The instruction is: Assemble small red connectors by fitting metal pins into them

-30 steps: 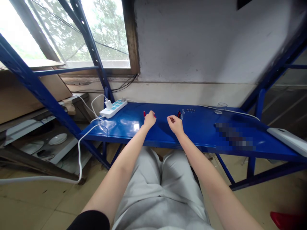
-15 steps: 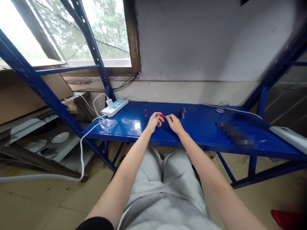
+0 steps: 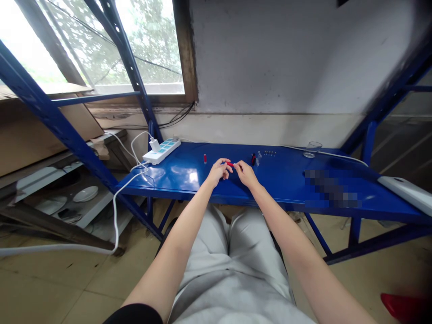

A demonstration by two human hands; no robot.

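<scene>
Over the front part of the blue table, a thin red cylinder lies roughly level between my two hands. My left hand has its fingers curled round the left part of it. My right hand pinches at its right end, with thumb and fingers pressed together, and whatever lies inside that pinch is hidden. A second small red cylinder with a pale lower end stands upright beyond my left hand. Past my right hand are a dark red and black piece and small clear parts.
Several tiny metallic pieces are lined up toward the back. A white power strip with a plug sits at the left. On the right are a clear glass, a blurred dark object and a white device. Blue posts flank the table.
Both hands stay almost in place. The fingertips of my right hand now sit closer against the red cylinder's end, where a small bluish bit showed before.
</scene>
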